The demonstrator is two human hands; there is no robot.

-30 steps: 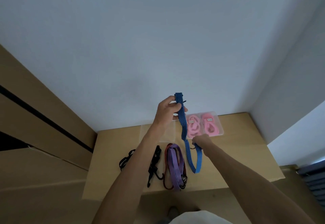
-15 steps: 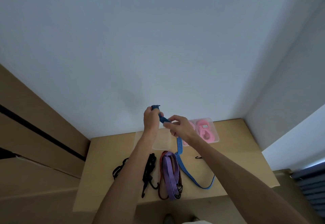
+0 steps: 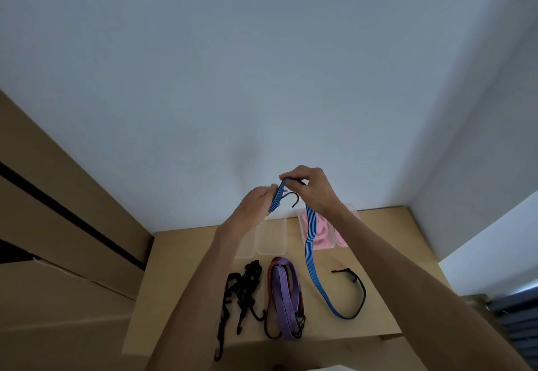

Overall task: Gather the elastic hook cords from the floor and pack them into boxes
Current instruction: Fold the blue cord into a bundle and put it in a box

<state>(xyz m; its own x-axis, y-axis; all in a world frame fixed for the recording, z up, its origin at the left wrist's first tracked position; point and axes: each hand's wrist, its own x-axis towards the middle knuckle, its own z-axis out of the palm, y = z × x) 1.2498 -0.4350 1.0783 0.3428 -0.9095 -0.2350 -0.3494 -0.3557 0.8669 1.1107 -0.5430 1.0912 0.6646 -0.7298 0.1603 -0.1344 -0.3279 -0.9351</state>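
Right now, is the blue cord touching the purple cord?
Apart. The head view shows bare wooden surface between the blue cord and the purple cord all the way down.

A blue striped elastic cord point(image 3: 310, 242) hangs from above, folded at its top beside a black hook point(image 3: 293, 199), its tail curling on the wooden table point(image 3: 390, 254). Purple elastic cords point(image 3: 284, 298) and black elastic cords point(image 3: 241, 292) lie bundled before clear plastic boxes point(image 3: 270, 236); pink cords point(image 3: 321, 233) fill another box.
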